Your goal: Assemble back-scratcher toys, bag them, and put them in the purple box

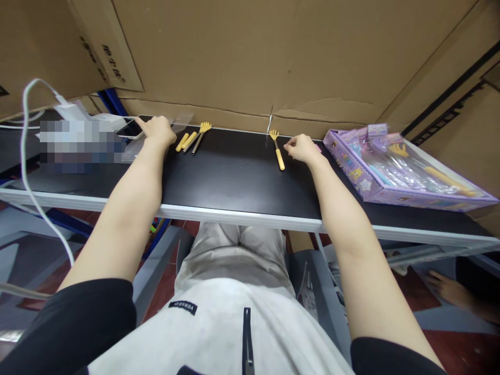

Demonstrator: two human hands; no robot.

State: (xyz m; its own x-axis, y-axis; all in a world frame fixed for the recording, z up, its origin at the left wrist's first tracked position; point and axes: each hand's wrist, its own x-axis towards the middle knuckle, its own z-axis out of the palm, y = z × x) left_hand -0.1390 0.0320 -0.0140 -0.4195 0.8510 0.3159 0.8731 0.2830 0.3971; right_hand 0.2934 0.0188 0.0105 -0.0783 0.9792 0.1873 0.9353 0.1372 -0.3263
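Note:
My left hand (158, 130) rests at the back left of the black table (234, 182), index finger stretched out onto a phone (130, 129); the other fingers are curled. Just right of it lie several small yellow-handled back scratchers (193, 139) in a loose bunch. My right hand (301, 147) sits near the back middle, fingers pinched together, its tips close to a single yellow back scratcher (278, 151) lying flat. I cannot see anything held in that pinch.
A purple toy box (394, 166) with clear-wrapped items stands at the right. Cardboard sheets (253, 57) wall the back. A white charger and cable (35, 156) hang at left. Another person's hand (449, 289) shows below the table at lower right.

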